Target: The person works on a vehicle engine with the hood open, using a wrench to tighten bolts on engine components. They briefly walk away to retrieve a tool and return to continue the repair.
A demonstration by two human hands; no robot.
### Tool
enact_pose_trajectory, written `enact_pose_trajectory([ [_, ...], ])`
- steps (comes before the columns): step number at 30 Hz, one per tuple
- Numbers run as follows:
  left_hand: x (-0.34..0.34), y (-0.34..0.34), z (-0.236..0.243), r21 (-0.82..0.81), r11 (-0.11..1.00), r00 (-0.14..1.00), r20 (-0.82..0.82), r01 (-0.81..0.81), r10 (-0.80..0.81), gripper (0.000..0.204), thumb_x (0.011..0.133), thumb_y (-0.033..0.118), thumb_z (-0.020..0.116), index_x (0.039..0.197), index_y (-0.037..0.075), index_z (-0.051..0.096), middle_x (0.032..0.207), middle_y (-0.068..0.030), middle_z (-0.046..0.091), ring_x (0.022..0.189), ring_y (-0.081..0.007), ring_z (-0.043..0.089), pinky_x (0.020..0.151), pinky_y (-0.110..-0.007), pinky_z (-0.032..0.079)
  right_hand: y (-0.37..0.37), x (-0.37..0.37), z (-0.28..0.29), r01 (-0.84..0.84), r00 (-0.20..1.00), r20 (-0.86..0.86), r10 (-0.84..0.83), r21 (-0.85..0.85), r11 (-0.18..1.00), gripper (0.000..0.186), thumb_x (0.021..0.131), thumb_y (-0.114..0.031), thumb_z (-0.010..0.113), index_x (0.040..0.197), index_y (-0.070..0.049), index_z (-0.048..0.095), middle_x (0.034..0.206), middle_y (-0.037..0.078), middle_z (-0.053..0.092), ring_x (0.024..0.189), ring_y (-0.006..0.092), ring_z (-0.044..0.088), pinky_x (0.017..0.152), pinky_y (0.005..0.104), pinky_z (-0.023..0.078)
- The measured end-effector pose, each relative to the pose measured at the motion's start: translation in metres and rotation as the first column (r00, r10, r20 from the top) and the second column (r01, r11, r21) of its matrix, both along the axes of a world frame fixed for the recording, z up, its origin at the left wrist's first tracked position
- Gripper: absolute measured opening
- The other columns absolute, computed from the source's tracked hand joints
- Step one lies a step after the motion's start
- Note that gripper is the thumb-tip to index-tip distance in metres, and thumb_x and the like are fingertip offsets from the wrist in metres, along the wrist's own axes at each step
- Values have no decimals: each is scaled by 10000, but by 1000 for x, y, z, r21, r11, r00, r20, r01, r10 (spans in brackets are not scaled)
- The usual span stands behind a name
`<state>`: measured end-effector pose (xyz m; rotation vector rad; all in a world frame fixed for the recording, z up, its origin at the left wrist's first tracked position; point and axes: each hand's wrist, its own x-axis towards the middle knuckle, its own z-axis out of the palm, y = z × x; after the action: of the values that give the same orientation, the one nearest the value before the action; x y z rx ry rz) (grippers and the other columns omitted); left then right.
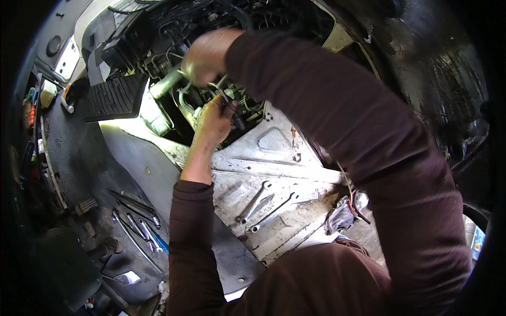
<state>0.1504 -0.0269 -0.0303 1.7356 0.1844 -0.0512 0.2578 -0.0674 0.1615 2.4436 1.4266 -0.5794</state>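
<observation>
My left hand (pixel 213 120) reaches up into an opening over the engine (pixel 245 97). Its fingers are closed around a slim dark part among the hoses and lines, too small to make out. Just above it, my right hand (pixel 205 57) is bent over the same spot, smeared by motion. Its fingertips are hidden, and whatever they touch cannot be seen. A pale pipe (pixel 167 83) runs beside my hands. Below them, two combination wrenches, one wrench (pixel 255 202) and a longer wrench (pixel 274 213), lie on the worn white metal panel (pixel 247 168).
A black ribbed pad (pixel 117 97) sits left of the opening. On the grey floor mat (pixel 134 171) lie several wrenches and long tools (pixel 138 231). A crumpled grey plastic bag (pixel 341 216) and loose wires (pixel 352 203) are beside the panel's right edge.
</observation>
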Motion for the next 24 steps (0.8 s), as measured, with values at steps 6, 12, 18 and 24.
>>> enact_pose_trajectory([
  [6, 6, -5, -2, -156, 986, 998, -2, 65, -66, 217, 1035, 100, 595, 1226, -3, 606, 1014, -81, 698, 906, -170, 570, 877, -323, 470, -60, 108, -41, 116, 987, -141, -82, 254, 960, 550, 827, 9, 706, 1361, -109, 644, 1071, 158, 760, 890, 262, 733, 751, 376, 574],
  [12, 6, -4, 6, 24, 997, 997, 22, 79, -80, 208, 1022, 131, 614, 1183, -1, 612, 927, -154, 680, 842, -226, 582, 834, -383, 482, -106, 43, -134, 280, 956, -250, -151, 636, 719, 898, 752, -100, 790, 1551, -124, 381, 1446, 237, 499, 1312, 357, 532, 1075, 419, 469],
  [18, 7, -6, 8, 46, 991, 982, 135, 127, -132, 226, 1009, 136, 623, 1196, 11, 617, 999, -206, 702, 917, -333, 665, 852, -406, 501, -134, 48, -224, 887, -353, -817, 455, -138, 441, 575, 936, -504, 638, 1302, -61, 624, 1245, 115, 677, 1108, 269, 658, 939, 440, 529],
  [24, 6, -5, 1, 90, 990, 989, 85, 110, -118, 210, 1047, 126, 585, 1234, 34, 609, 907, -44, 701, 785, -117, 616, 698, -308, 512, -101, 54, -261, 891, -348, -776, 527, -99, 442, 402, 864, -326, 797, 1152, -66, 693, 1105, 61, 723, 1030, 198, 666, 928, 370, 523],
])
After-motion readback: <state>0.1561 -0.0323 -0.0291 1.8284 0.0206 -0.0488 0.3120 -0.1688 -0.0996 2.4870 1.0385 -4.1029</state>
